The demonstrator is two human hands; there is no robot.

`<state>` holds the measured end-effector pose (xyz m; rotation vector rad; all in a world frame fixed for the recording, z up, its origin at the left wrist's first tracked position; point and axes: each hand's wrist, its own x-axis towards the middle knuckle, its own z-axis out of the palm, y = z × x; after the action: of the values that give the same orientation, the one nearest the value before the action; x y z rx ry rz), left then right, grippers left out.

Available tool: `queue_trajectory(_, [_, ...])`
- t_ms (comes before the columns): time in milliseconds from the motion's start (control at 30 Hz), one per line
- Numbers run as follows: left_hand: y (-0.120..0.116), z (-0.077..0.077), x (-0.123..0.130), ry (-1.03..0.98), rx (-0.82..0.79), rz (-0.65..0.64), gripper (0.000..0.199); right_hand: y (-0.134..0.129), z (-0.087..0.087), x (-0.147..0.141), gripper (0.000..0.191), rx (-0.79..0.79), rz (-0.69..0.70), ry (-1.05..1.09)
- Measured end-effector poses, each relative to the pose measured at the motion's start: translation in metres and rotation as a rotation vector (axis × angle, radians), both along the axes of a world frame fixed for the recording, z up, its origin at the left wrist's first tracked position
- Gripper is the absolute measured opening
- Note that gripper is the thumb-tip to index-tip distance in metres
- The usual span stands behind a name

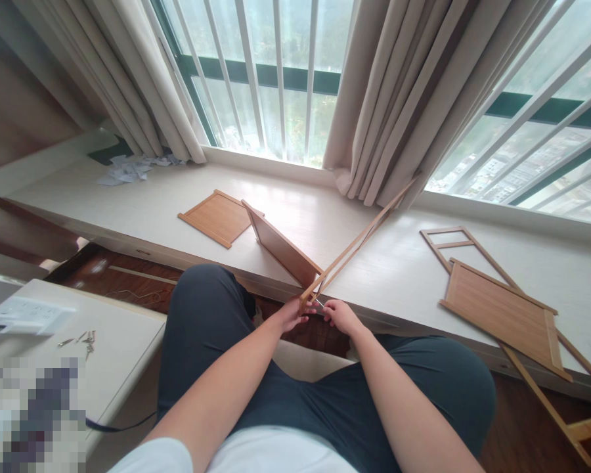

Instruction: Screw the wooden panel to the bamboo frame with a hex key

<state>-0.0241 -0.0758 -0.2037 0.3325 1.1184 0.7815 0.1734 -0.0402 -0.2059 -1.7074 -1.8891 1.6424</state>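
Observation:
My left hand (291, 315) is closed around the near end of a long wooden frame (359, 242), where it meets a wooden panel (282, 244). The panel stands on edge and joins the frame at an angle; the frame slants up to the right toward the curtain. Between the thumb and fingers of my right hand (342, 316) is a thin metal rod (320, 302), its tip at that corner. It looks like a small hand tool, but its exact kind is too small to tell.
Another wooden panel (217, 218) lies flat on the white window ledge (142, 197). At right, a panel (505, 312) rests across a second wooden frame (490, 259). Torn paper (125, 169) lies at the far left. Several screws (89, 339) are on the side table (123, 328).

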Motion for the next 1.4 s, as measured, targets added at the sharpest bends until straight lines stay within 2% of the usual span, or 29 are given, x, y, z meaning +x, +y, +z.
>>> queue_trajectory(500, [0.000, 0.002, 0.000, 0.015, 0.002, -0.004, 0.046, -0.001, 0.009, 0.001, 0.015, -0.005, -0.040, -0.023])
queue_trajectory(1000, [0.000, 0.000, 0.001, 0.026, -0.004, -0.009, 0.044, -0.001, 0.015, -0.004, 0.016, 0.106, 0.040, -0.142])
queue_trajectory(1400, [0.000, 0.005, 0.002, 0.036, -0.010, -0.017, 0.039, -0.002, 0.025, -0.006, 0.017, 0.172, 0.075, -0.216])
